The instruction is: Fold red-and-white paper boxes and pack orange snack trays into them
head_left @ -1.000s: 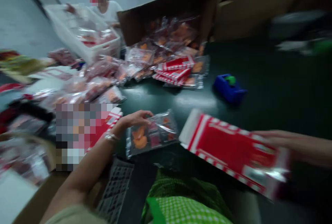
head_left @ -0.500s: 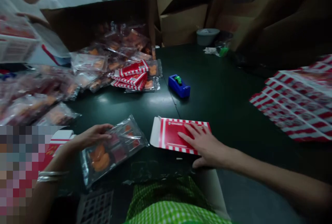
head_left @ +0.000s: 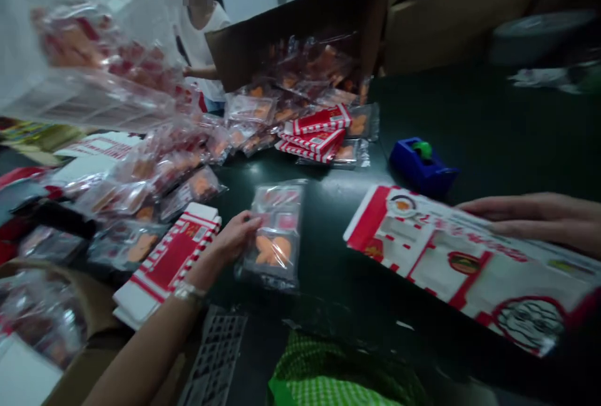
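head view: left hand (head_left: pixel 232 240) grips clear packet (head_left: pixel 275 237), carton lettering (head_left: pixel 479 248) unreadably blurred

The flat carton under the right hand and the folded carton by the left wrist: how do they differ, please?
The flat carton lies spread open under the right hand, showing a mostly white printed face. The folded carton by the left wrist shows a mostly red face with striped edges. The flat carton also covers more of the table. Both are printed red and white.
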`<state>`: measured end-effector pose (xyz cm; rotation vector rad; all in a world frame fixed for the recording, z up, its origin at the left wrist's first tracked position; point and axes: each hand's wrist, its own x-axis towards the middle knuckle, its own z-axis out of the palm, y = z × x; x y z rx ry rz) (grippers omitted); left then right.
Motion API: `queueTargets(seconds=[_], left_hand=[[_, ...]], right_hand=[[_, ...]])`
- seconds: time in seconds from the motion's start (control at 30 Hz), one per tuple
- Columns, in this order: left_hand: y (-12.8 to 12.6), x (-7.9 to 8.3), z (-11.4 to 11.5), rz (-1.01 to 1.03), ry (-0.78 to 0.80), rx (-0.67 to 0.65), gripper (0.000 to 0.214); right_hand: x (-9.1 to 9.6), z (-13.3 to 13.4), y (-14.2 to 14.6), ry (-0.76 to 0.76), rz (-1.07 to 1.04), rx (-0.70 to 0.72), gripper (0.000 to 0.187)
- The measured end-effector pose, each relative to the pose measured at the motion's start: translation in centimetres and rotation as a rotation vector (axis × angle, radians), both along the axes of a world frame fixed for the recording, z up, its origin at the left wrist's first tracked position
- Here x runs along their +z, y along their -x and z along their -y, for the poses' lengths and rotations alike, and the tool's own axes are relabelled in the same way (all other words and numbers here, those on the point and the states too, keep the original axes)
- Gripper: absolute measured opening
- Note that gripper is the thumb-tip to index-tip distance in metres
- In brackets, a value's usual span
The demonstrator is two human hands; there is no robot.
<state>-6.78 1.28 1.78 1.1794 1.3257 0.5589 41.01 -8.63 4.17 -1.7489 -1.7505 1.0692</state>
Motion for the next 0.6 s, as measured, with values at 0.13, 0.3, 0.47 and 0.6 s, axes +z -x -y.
queueTargets(seconds=[0.13,0.3,0.47,0.6], left_hand=[[3.3,-0.1,3.5,-0.209,0.192,-0.116,0.045],[2.0,1.7,-0.7,-0.735,-0.547,-0.613,0.035],[-8.6,1.3,-2.9,-0.779,-0.844,-1.204,0.05],[-9.9,0.6,-2.5,-0.567,-0.626,-1.192,0.027]], right_hand=[[0.1,0.4,2.0,0.293,-0.203,0.15,0.042],[0.3,0.3,1.5,0.12,0.164,0.119,0.053],[0.8,3.6,4.2,0.066,0.523,0.108,0.103],[-3.0,6.4,7.1,0.102,0.721,0.118,0.118]])
